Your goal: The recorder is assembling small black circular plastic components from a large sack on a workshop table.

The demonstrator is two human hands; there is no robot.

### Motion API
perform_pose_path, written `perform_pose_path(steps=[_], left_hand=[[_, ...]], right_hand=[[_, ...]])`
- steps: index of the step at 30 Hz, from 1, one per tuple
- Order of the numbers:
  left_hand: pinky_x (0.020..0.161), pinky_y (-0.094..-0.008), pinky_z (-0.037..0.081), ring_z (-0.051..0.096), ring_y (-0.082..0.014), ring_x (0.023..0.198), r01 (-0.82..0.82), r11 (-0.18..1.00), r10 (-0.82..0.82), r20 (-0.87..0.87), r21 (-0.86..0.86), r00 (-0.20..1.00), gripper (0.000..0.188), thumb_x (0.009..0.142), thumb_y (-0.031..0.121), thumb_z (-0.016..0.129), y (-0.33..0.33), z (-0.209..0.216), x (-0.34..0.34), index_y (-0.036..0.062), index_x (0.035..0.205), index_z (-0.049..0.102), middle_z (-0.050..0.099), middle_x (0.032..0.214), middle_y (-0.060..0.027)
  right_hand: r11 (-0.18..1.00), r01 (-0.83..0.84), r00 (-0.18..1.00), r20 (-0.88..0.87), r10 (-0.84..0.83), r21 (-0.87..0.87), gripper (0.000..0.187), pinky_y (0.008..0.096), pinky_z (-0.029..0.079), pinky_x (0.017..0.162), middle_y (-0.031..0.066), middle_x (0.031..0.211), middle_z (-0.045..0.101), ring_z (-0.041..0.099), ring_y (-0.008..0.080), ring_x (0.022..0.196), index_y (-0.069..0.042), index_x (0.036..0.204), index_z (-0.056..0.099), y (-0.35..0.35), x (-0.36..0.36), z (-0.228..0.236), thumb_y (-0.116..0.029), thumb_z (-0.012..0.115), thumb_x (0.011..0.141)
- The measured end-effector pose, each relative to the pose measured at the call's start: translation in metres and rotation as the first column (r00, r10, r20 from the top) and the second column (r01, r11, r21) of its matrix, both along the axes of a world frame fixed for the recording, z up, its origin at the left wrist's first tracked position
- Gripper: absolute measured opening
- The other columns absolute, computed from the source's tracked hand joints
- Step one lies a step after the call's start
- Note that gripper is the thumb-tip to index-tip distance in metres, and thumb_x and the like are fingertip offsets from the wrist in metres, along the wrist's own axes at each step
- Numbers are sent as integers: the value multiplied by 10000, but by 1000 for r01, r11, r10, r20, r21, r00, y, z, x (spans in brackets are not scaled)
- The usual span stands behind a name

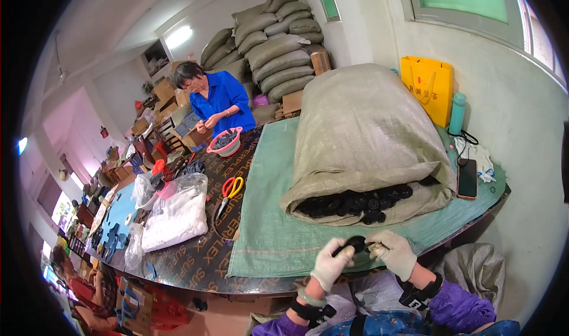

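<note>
My left hand (332, 265), in a white glove, is closed on a small black round part (355, 243) above the near edge of the table. Close beside it, my right hand (393, 254), also gloved in white, has its fingers pinched together near that part. What the right fingers hold, if anything, is too small to make out. Just beyond both hands, a big woven sack (361, 122) lies on its side with its mouth toward me. Many similar black round parts (355, 202) show inside the mouth and spill at its lip.
A green woven sheet (267, 217) lies under the sack. To the right are a phone (467, 179), a teal bottle (457, 114) and a yellow bag (427, 90). Scissors (228, 193) and a white plastic-wrapped bundle (176, 214) lie left. Across the table stands a co-worker by a pink basket (225, 149).
</note>
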State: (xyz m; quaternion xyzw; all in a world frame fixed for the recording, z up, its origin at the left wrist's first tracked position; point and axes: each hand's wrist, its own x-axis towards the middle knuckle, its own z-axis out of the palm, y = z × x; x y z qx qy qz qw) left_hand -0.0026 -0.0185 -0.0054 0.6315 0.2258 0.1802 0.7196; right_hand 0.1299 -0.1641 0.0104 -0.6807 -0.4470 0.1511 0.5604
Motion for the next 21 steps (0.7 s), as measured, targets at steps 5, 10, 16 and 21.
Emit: perform_pose_path(steps=[5,10,16,21], left_hand=[[648,-246,509,622,-122,709,103,981,-89,91,-166,992,181,889,119,624,-30,10,-15,18,985,508,647,861,-92],[649,-249,507,614,-110,733,33,999,-32,68,-13,997,297,849,167,698,-34,-2,-18,28,1033,511,622,899,-79],[736,-289,486,584,-184,844,-85,840,-8,169,536,986,602,804,334,732,-30,-6,-16,9,1246,482,598,972,-91],[794,-333,487,564,-290,968,42,914,-91,103,402,991,582,816,327,707,-29,-6,-23,10,1251,486,566,1082,-144]], right_hand=[[998,-61,967,-250,50,-34,199,282,510,709,84,916,626,622,166,816,-37,1060,654,-5,-10,-11,-139,576,907],[997,-68,991,-116,64,-34,230,283,504,750,99,944,629,621,183,837,-43,1078,650,-4,-21,-7,-183,583,907],[989,-129,991,21,130,-67,277,306,497,766,136,979,628,630,239,882,-57,1093,637,-6,-21,0,-240,606,888],[991,-85,987,130,98,-103,307,338,486,777,154,973,633,625,266,876,-27,1112,582,-8,-32,-9,-269,521,933]])
